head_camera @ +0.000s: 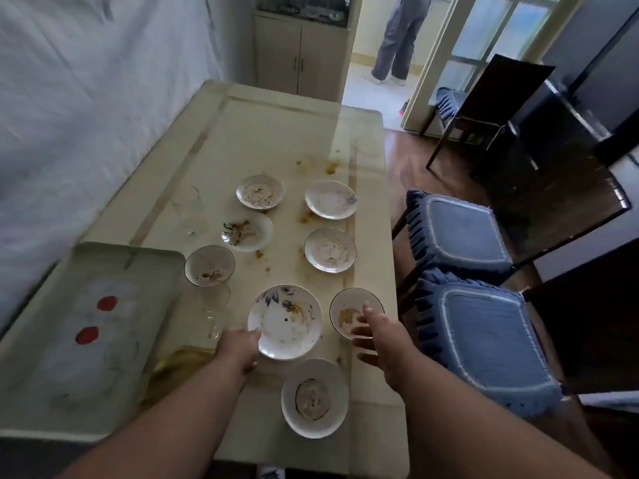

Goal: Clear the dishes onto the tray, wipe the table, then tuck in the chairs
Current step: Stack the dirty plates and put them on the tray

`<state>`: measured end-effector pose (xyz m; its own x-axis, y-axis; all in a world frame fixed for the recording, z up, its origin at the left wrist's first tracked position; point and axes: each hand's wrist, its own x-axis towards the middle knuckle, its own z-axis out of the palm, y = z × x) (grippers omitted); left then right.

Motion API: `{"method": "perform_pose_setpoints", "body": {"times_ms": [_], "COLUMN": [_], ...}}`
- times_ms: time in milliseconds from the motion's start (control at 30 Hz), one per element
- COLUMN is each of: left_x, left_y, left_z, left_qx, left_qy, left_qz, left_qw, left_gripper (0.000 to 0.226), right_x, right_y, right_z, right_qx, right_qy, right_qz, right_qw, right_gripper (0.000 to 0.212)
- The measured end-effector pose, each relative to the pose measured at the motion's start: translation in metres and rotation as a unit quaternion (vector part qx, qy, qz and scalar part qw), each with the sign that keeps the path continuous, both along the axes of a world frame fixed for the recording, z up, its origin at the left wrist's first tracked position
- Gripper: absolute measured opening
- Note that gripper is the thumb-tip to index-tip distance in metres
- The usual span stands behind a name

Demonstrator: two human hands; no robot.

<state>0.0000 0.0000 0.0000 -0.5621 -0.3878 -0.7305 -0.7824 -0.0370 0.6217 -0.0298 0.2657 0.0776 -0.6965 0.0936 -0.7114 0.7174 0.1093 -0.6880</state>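
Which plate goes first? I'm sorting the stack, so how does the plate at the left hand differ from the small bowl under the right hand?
The plate is wider and flatter than the bowl, which is smaller and deeper. The plate carries a dark blue flower pattern; the bowl is plain with a thin dark rim. The left hand touches the plate's edge, while the right hand hovers open over the bowl. Both are white, dirty and on the table.

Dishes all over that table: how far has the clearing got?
Barely begun. The tray holds no dishes. The left hand touches the flowered plate; the right hand reaches over a small bowl. Food smears need wiping, and the chairs stand pulled out.
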Motion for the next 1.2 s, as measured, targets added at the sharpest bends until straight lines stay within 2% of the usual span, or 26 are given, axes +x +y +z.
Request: {"method": "perform_pose_setpoints", "body": {"times_ms": [133,233,300,367,433,533,967,1200], "left_x": [-0.008,-0.007,-0.009,-0.013,-0.020,-0.034,-0.087,-0.071], "left_y": [-0.009,-0.009,-0.008,-0.004,0.000,0.004,0.058,0.054], "left_z": [-0.018,-0.020,-0.013,-0.005,0.004,0.006,0.020,0.016], "left_qx": [-0.034,-0.073,-0.107,-0.112,-0.119,-0.130,-0.147,-0.196], "left_qy": [-0.034,-0.016,0.005,0.010,0.014,0.023,0.069,0.079], "left_qz": [-0.003,-0.002,0.013,0.017,0.019,0.024,0.054,0.100], "left_qw": [0.999,0.997,0.994,0.994,0.993,0.991,0.985,0.972], "left_gripper": [0.017,0.012,0.019,0.008,0.035,0.043,0.022,0.011], "right_x": [-0.024,-0.048,-0.062,-0.075,-0.086,-0.105,-0.183,-0.265], "right_y": [0.011,0.018,0.020,0.021,0.023,0.025,0.056,0.034], "right_z": [-0.001,-0.003,-0.004,-0.007,-0.011,-0.017,-0.045,-0.063], "right_qx": [0.014,0.021,0.018,0.014,0.007,-0.003,0.002,0.037], "right_qy": [0.004,0.021,0.027,0.031,0.030,0.030,0.022,0.039], "right_qz": [-0.042,-0.054,-0.061,-0.057,-0.048,-0.028,0.052,0.003], "right_qw": [0.999,0.998,0.998,0.998,0.998,0.999,0.998,0.999], "right_gripper": [0.042,0.042,0.042,0.042,0.041,0.041,0.041,0.028]}}
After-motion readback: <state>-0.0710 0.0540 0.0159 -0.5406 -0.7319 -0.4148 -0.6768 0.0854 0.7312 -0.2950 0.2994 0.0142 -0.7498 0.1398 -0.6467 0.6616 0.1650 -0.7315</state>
